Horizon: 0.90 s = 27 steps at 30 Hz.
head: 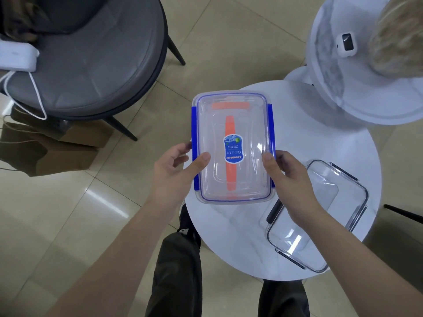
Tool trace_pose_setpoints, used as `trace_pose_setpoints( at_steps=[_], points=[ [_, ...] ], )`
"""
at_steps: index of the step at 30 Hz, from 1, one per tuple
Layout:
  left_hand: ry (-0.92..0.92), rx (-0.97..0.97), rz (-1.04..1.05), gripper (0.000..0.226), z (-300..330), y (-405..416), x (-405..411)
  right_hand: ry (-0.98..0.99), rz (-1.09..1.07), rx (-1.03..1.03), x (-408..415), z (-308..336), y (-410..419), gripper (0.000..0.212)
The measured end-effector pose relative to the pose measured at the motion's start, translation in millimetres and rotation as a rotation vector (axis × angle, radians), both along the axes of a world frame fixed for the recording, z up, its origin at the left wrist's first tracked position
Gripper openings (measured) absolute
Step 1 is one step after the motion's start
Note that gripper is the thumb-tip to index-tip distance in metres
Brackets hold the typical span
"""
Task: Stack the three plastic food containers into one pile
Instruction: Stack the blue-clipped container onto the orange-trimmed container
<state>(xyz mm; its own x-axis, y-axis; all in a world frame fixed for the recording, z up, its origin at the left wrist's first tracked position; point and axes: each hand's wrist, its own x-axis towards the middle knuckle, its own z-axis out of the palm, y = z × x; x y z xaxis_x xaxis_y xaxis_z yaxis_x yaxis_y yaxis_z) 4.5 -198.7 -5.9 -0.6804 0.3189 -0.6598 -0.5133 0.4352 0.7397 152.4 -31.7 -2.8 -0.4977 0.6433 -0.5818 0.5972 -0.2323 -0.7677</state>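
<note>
1. A person seated at a small round white table [309, 138] grips a clear container with blue side clips [232, 148] in both hands, holding it over the table's left half; whether its base touches the tabletop cannot be told from above.

2. The left hand [176, 168] is clamped on the container's left edge, thumb pressed on the lid and fingers curled around the blue clip [195, 145]. The right hand [286, 177] mirrors it on the right edge, thumb on the lid, fingers wrapped down the side.

3. An orange strip [230, 156] shows through the clear lid under a blue label [233, 148]. It may belong to another container beneath or inside, though that cannot be confirmed.

4. A second clear container with dark clips [320, 216] lies on the table just beside the right wrist, at an angle to the first and apart from it.

5. The held container appears empty, so it is probably light and stiff. Its glossy lid looks slippery; the long sides at the clips give the surest hold.

6. The smooth lids could let a stacked box slide, so squaring the edges before letting go seems prudent.

7. A grey chair [91, 60] and a brown paper bag [50, 152] stand on the tiled floor to the left.
</note>
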Motion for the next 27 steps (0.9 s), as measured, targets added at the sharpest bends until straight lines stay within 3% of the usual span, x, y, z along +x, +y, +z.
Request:
trace_pose_setpoints(
  at_steps=[8, 12, 15, 18, 24, 27],
  points=[
    [0.038, 0.021, -0.028, 0.057, 3.1, 3.4, -4.8, 0.022, -0.020, -0.035, -0.2, -4.9, 7.2, 0.029],
    [-0.038, 0.065, -0.004, 0.035, 3.1, 2.6, 0.9, -0.020, -0.024, -0.095, 1.9, -8.3, 6.8, 0.070],
    [-0.136, 0.107, -0.028, 0.051, 4.5, 0.8, -2.7, -0.019, -0.028, -0.199, 2.3, -7.7, 8.8, 0.094],
    [-0.172, 0.119, -0.079, 0.063, 6.1, 0.8, -7.7, -0.010, -0.012, -0.231, 3.7, -9.2, 12.9, 0.100],
    [-0.186, 0.104, -0.059, 0.044, 6.4, -0.7, -6.7, 0.017, -0.019, -0.224, 5.0, -11.3, 12.6, 0.103],
    [-0.196, 0.095, -0.044, 0.049, 5.3, -0.8, -6.8, 0.025, -0.026, -0.225, 4.8, -11.3, 11.4, 0.105]
  ],
)
